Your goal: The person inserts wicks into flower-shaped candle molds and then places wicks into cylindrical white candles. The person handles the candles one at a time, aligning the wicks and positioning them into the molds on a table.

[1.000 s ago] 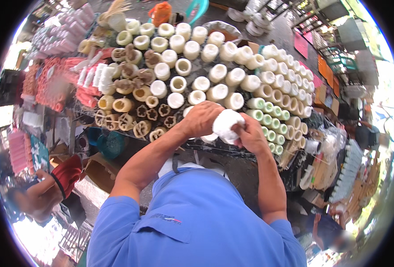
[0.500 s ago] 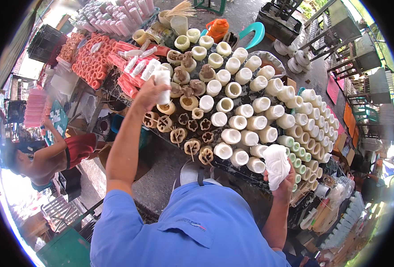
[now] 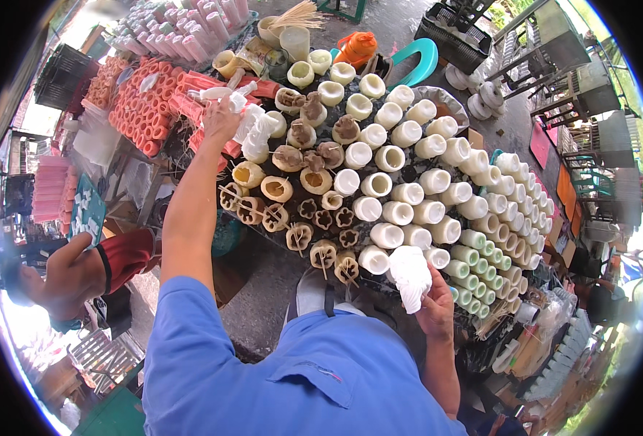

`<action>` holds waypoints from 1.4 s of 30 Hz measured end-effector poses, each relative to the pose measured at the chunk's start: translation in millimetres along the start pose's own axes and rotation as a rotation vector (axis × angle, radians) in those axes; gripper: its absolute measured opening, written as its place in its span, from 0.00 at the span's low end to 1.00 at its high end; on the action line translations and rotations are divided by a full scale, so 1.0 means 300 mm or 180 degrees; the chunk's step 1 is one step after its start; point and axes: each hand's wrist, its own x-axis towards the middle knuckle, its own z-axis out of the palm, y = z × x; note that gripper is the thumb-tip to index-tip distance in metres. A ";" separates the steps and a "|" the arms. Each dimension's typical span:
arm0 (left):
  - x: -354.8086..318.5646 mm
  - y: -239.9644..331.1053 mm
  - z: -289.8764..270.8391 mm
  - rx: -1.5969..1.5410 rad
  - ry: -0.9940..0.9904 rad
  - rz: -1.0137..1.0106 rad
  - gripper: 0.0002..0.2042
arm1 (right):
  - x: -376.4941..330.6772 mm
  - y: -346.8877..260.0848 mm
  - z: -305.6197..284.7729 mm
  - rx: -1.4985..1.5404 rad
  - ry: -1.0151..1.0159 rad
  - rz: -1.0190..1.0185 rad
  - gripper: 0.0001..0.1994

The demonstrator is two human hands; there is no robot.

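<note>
My right hand (image 3: 435, 304) grips a white moulded piece (image 3: 410, 277) with folds on its surface, held over the table's near edge. My left hand (image 3: 222, 122) is at the far left of the table, its fingers curled at a white moulded piece (image 3: 239, 100) in a group lying on pink-red sticks. Part of what those fingers grip is hidden. Another white moulded piece (image 3: 256, 138) lies beside the left wrist. Many cream wax cups (image 3: 390, 158) stand in rows between my hands. Several brown-lined cups (image 3: 276, 188) stand nearest the left forearm.
Light green cups (image 3: 473, 238) stand right of my right hand. Pink-red tubes (image 3: 147, 109) are packed at the left. Beyond the table are an orange bag (image 3: 356, 49), a teal chair (image 3: 417, 58) and a black crate (image 3: 452, 35). Another person (image 3: 74, 272) works at the left.
My left hand has let go of one white piece and moved farther away and left, to another. My right hand has moved left with its white piece. The view has shifted slightly.
</note>
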 end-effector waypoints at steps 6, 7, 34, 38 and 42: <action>0.008 -0.056 -0.029 0.0502 -0.0111 0.0070 0.42 | 0.042 0.018 0.055 -0.0013 0.0070 -0.0357 0.47; 0.012 -0.055 -0.047 0.0384 -0.0176 0.0168 0.44 | 0.052 0.009 0.057 0.0128 -0.0099 -0.0296 0.47; -1.249 1.154 0.145 -0.4250 -0.2043 -0.0225 0.16 | 0.106 0.070 -0.075 -0.2529 0.1872 -0.1526 0.17; -1.281 1.183 0.141 -0.4296 -0.3041 -0.0351 0.19 | 0.108 0.099 -0.149 -0.0659 0.2081 -0.0775 0.15; -1.269 1.225 0.098 -0.4669 -0.2929 -0.0042 0.23 | 0.114 0.096 -0.202 0.1363 0.1440 -0.0858 0.19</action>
